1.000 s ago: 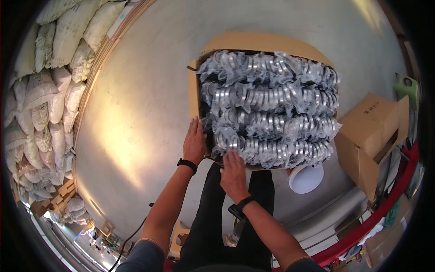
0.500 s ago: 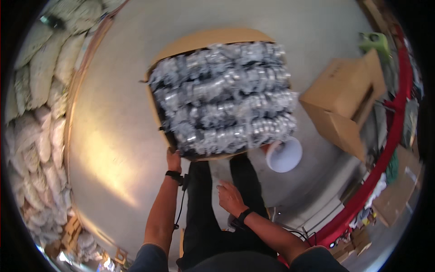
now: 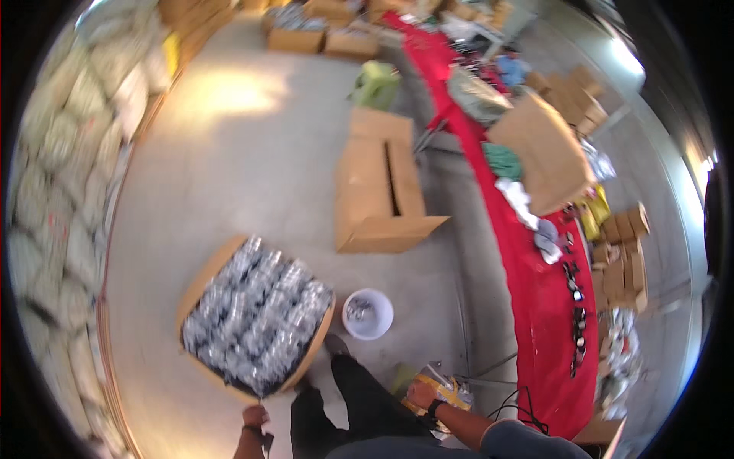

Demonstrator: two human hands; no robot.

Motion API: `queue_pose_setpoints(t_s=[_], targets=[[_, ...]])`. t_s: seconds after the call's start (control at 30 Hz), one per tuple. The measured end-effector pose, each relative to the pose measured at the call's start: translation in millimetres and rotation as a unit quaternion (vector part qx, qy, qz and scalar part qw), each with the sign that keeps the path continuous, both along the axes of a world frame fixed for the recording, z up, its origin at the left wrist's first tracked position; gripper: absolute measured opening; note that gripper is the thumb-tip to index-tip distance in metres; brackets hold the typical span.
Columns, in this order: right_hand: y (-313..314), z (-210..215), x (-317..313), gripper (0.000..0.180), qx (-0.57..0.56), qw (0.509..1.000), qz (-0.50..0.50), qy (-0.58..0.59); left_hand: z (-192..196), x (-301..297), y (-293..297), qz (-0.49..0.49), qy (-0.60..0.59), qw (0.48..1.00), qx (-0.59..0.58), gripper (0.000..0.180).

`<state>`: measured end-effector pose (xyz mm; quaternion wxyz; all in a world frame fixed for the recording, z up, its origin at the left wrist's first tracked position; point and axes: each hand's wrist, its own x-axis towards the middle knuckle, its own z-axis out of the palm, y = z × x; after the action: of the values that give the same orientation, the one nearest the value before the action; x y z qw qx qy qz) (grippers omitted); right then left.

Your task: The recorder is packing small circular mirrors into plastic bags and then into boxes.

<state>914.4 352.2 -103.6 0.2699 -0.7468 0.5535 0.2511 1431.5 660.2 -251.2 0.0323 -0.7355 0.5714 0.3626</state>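
An open cardboard box (image 3: 321,336) stands on the floor at the lower left, packed with rows of shiny, clear-wrapped pieces (image 3: 256,314). My left hand (image 3: 256,415) is just below its near corner, fingers curled and apparently off the cardboard. My right hand (image 3: 422,394) is closed like a fist against or above a grey and yellow plastic-wrapped bundle (image 3: 451,392). Whatever its fingers may hold is hidden. Between box and table stands a white bucket (image 3: 389,315) with some small silvery pieces inside.
An open carton (image 3: 375,180) lies ahead, with a green plastic container (image 3: 376,84) beyond. A long red-covered table (image 3: 527,306) runs along the right, bearing cloths and small dark items. Stacked white sacks (image 3: 76,161) line the left. Black cables (image 3: 527,413) hang near my right arm.
My view has swung to the right, bringing the table into sight. My left hand has come off the box's edge; my right hand has moved out to the wrapped bundle.
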Motion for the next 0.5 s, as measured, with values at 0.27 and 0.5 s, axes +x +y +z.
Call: queue_pose_setpoints(t_s=[0.27,0.5], targets=[[114.2,-12.7,-89.3,0.036,0.041,0.993,0.111,-0.025,92.8,-13.8,-76.0,-0.293,0.038,0.954,-0.045,0.040],[200.0,-48.9,-148.5,0.022,-0.136,0.983,-0.003,-0.125,139.5,-102.7,-183.0,-0.294,0.036,0.955,-0.020,0.048]])
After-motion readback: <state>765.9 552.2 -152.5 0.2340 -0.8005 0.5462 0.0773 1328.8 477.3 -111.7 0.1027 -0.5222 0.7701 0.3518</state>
